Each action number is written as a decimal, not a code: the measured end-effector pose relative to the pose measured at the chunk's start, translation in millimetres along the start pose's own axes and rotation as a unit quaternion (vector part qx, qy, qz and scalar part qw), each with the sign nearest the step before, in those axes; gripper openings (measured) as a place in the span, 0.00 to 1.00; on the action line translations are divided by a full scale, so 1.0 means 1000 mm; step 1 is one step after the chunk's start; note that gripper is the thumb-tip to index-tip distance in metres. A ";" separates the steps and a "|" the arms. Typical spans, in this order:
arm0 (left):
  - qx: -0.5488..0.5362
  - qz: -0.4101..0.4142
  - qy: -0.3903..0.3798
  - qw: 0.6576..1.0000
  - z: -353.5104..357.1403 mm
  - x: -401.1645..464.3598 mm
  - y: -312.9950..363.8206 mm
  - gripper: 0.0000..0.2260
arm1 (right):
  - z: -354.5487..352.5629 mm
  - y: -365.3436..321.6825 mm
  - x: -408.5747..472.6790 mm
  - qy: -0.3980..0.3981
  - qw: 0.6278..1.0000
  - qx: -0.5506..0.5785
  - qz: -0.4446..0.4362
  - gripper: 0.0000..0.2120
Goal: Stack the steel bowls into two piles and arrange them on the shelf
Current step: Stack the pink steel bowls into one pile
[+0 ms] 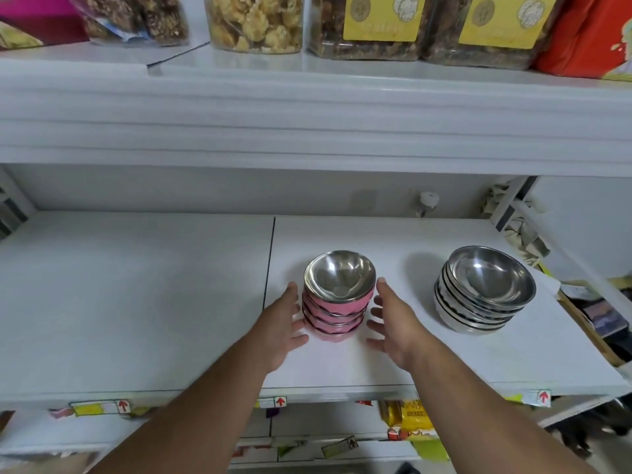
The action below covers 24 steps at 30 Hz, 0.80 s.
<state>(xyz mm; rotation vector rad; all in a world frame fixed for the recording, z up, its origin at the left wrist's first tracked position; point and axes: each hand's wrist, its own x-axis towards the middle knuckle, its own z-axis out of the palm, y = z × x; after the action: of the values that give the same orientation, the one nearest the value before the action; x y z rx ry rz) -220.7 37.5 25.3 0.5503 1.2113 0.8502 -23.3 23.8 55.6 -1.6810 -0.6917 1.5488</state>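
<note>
Bowls sit in two piles on the white shelf (171,302). The pink pile (337,309) stands between two hands. Left fingers (297,304) are spread wide and loose, and they hold nothing. Their tips look very close to the pink side; I cannot tell if they touch it. Right fingers (381,304) are spread and loose too, just beside the other side of the pile, with a small gap. The left hand (285,325) has its palm turned in toward the bowls. The right hand (398,323) faces in the same way, like a mirror. Both arms reach forward and up from the bottom edge, bare and nearly straight.

The pink pile has four or so bowls, shiny steel inside and pink outside. The silver pile (484,292) stands well apart to the right, on the same shelf. It leans back a little. Nothing stands between the hands and the pink pile.

On the shelf above stand clear jars of snacks (254,22) and a red box (588,35). Below the shelf edge are price tags (102,407) with red arrows and a yellow packet (408,419).
</note>
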 end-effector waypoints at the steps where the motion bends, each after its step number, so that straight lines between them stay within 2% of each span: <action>1: -0.005 -0.002 -0.017 1.000 0.002 0.000 -0.002 0.27 | 0.004 0.003 0.000 -0.023 0.999 0.020 0.009 0.32; 5: -0.010 0.008 -0.029 0.999 0.005 -0.002 -0.006 0.25 | 0.011 0.002 0.000 -0.048 0.998 0.044 0.007 0.22; 8: -0.013 0.015 -0.030 0.999 0.007 -0.002 -0.006 0.22 | 0.006 0.002 0.003 -0.056 0.997 0.052 -0.006 0.21; 16: -0.013 0.034 -0.028 0.999 0.016 -0.007 -0.011 0.24 | -0.003 0.001 0.015 -0.083 0.995 0.058 -0.009 0.19; 20: -0.016 0.059 0.002 0.998 0.017 -0.015 -0.007 0.22 | -0.004 -0.004 0.018 -0.110 0.992 0.060 -0.017 0.20; 24: -0.030 0.066 0.065 0.995 0.014 -0.032 -0.003 0.22 | 0.005 -0.009 0.014 -0.142 0.989 0.047 -0.012 0.18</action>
<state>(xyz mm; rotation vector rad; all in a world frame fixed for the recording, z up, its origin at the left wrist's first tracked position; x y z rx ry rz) -209.9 11.4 45.7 0.5371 1.2733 1.0438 -25.8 41.0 54.1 -1.3925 -0.7672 1.7946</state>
